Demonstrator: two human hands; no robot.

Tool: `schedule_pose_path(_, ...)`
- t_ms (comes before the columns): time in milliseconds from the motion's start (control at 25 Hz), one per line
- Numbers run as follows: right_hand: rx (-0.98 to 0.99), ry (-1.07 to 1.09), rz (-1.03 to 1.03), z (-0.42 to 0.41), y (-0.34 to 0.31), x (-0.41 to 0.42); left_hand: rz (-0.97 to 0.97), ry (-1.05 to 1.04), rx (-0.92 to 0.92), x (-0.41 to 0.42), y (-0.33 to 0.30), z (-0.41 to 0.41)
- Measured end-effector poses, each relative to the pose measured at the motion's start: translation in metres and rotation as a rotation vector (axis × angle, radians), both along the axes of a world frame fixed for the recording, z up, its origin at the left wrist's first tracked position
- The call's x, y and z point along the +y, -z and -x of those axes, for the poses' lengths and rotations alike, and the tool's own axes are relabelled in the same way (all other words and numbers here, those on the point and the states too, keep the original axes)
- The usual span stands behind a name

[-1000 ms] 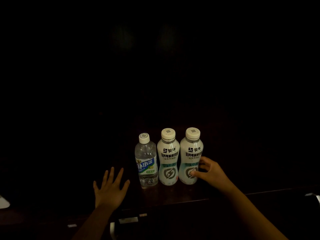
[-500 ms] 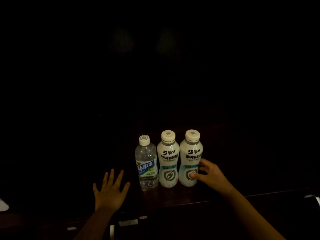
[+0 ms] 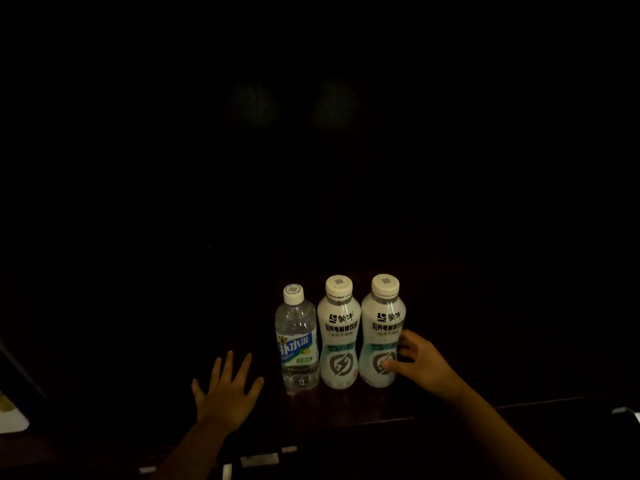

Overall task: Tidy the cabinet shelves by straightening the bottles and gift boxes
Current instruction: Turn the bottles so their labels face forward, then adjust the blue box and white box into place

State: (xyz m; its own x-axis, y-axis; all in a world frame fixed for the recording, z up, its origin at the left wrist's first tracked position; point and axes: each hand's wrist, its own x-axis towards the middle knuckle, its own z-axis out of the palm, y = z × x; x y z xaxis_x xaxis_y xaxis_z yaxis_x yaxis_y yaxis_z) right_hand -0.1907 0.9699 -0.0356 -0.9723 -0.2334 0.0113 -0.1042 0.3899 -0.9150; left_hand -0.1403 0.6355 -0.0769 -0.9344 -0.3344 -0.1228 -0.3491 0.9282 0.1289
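Observation:
Three bottles stand upright in a tight row on a dark wooden shelf (image 3: 346, 410). The clear water bottle (image 3: 298, 344) with a blue label is on the left. Beside it are a middle white drink bottle (image 3: 339, 334) and a right white drink bottle (image 3: 381, 334), both with cream caps. My right hand (image 3: 420, 362) curls around the lower right side of the right white bottle, thumb on its front. My left hand (image 3: 227, 393) lies flat on the shelf, fingers spread, a short gap left of the water bottle.
The cabinet interior behind and around the bottles is almost black; nothing can be made out there. A pale object (image 3: 10, 415) shows at the far left edge. Small light strips (image 3: 259, 459) sit below the shelf's front edge.
The bottles and both hands sit slightly lower in the frame, from head motion. My right hand keeps its hold on the right white bottle; my left hand stays flat.

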Motion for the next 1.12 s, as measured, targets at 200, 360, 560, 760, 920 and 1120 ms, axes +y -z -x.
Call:
schedule_pose_path(200, 0.014, -0.065, -0.227, 0.004, -0.021, 0.006, -0.104, 0.035, -0.038, 0.001, -0.045, 0.006)
schedule_pose_path(360, 0.114, -0.009, -0.393, 0.012, -0.061, 0.016, -0.152, 0.044, 0.211, 0.014, -0.097, 0.0)
schedule_pose_path(560, 0.262, 0.025, -0.481, 0.003, -0.114, 0.024, -0.083, 0.069, 0.499, 0.023, -0.156, -0.023)
schedule_pose_path(760, 0.434, 0.052, -0.521, -0.055, -0.152, 0.013, -0.119, 0.139, 0.677, 0.015, -0.196, -0.077)
schedule_pose_path(920, 0.56, 0.023, -0.489, -0.113, -0.167, -0.035, -0.213, 0.241, 0.655, -0.02, -0.215, -0.145)
schedule_pose_path(1120, 0.719, -0.003, -0.54, -0.211, -0.153, -0.146, -0.218, 0.284, 0.574, -0.113, -0.205, -0.255)
